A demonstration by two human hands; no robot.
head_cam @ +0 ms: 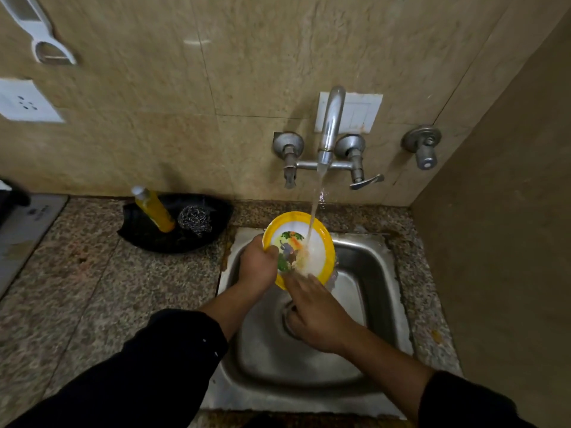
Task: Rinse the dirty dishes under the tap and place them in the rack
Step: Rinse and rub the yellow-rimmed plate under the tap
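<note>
A small white plate (318, 242) with a yellow rim and a cartoon picture is held tilted over the steel sink (370, 264). Water runs from the tap (331, 125) onto the plate's face. My left hand (258, 264) grips the plate by its left rim. My right hand (312, 310) lies with spread fingers against the plate's lower edge, fingertips on its face. No rack is in view.
A black tray (148, 239) on the granite counter left of the sink holds a yellow soap bottle (156, 211) and a steel scrubber (194, 217). A wall stands close on the right. A spare wall valve (425, 146) sits right of the tap. An appliance edge (27, 220) shows at far left.
</note>
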